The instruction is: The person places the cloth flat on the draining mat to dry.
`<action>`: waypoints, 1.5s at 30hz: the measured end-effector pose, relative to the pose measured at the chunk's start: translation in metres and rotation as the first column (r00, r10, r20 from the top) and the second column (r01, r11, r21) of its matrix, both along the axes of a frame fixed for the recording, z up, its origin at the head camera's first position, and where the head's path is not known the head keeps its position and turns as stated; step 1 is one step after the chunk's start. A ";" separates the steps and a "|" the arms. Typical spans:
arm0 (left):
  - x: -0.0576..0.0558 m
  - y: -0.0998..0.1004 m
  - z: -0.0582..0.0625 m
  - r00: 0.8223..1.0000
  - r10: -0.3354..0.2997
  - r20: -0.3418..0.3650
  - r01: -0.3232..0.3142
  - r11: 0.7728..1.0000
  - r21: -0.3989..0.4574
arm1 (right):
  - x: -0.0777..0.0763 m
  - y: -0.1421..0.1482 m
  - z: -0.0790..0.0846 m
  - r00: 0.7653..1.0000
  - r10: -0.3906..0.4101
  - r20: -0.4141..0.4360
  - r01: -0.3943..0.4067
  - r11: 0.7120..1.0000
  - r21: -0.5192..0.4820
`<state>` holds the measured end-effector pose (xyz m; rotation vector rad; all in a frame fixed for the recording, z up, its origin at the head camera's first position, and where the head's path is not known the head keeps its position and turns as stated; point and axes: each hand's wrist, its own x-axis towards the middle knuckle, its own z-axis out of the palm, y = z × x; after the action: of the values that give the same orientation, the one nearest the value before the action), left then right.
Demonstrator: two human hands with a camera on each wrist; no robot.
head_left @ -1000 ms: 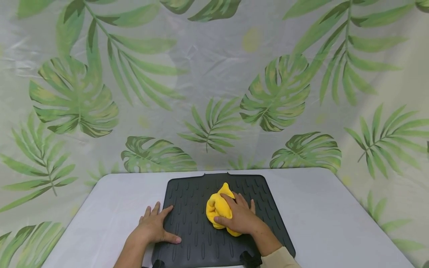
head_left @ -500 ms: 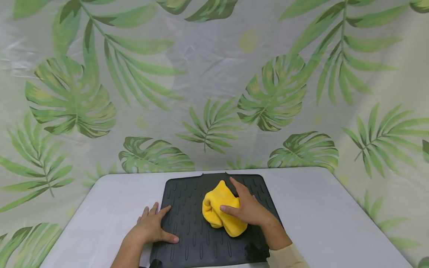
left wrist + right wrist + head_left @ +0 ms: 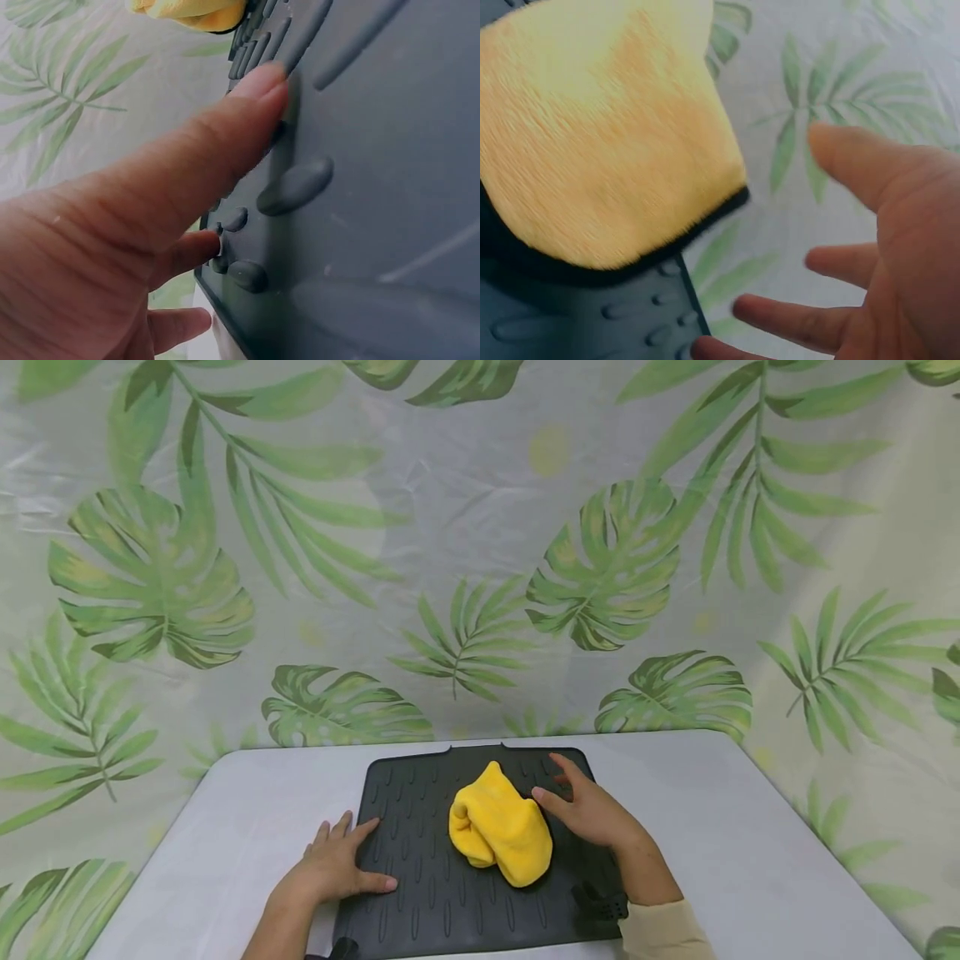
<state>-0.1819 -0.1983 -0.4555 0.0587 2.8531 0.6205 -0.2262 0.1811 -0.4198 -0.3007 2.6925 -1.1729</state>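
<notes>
One ylw cloth [image 3: 501,828] hides pt of mat [image 3: 427,893], leafy bkdrp [image 3: 480,510] behind tbl [image 3: 727,852].

Left hand [image 3: 97,232] spread at the edge of a dark grey ridged mat [image 3: 390,195]

The thumb [image 3: 191,157] is stretched straight over the mat, toward the right; whether it presses the surface, I cannot tell. Two other fingers [image 3: 186,259] show on the far side of the thumb: one tip is at the mat's edge, the other is just beside it. Raised oval ridges [image 3: 296,187] cover the mat. A yellow cloth [image 3: 202,11], only partly visible, is to the right, well apart from the thumb. On the far side hangs a pale backdrop [image 3: 169,75] with green leaf print.
</notes>
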 end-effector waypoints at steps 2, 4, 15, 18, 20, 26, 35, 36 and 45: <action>0.000 -0.001 0.001 1.000 0.001 -0.013 -0.001 1.000 0.011 | 0.000 0.004 0.001 1.000 -0.012 0.010 0.012 1.000 0.026; 0.000 -0.001 0.001 1.000 0.001 -0.029 -0.001 1.000 0.021 | 0.000 0.008 0.002 1.000 -0.023 0.008 0.023 0.999 0.043; 0.002 0.009 0.005 0.995 -0.019 -0.095 0.029 0.993 0.111 | -0.001 0.005 0.000 1.000 -0.018 -0.022 0.020 0.997 0.076; 0.005 0.020 0.008 0.990 -0.035 -0.139 0.057 0.986 0.158 | 0.000 0.001 -0.003 1.000 -0.013 -0.019 0.014 0.997 0.070; 0.008 0.030 0.010 0.985 -0.047 -0.167 0.078 0.980 0.183 | 0.000 -0.001 -0.005 1.000 -0.010 -0.019 0.011 0.998 0.060; 0.013 0.063 0.008 0.959 -0.030 -0.283 0.096 0.970 0.223 | 0.002 -0.004 -0.005 1.000 -0.016 -0.025 0.017 0.999 0.045; 0.016 0.093 -0.004 0.960 0.052 -0.274 0.029 0.959 0.283 | 0.000 -0.011 -0.004 0.995 -0.012 -0.097 0.017 0.999 0.052; 0.017 0.095 -0.005 0.963 0.053 -0.263 0.029 0.954 0.299 | 0.000 -0.012 -0.004 0.994 -0.004 -0.109 0.010 0.999 0.051; 0.019 0.108 -0.013 0.955 0.124 -0.269 -0.012 0.923 0.383 | 0.000 -0.019 -0.009 0.986 0.048 -0.161 -0.042 0.998 0.041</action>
<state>-0.1626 -0.0902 -0.4681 0.1209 2.9701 1.2705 -0.2260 0.1625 -0.4289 -0.4678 2.8256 -1.1296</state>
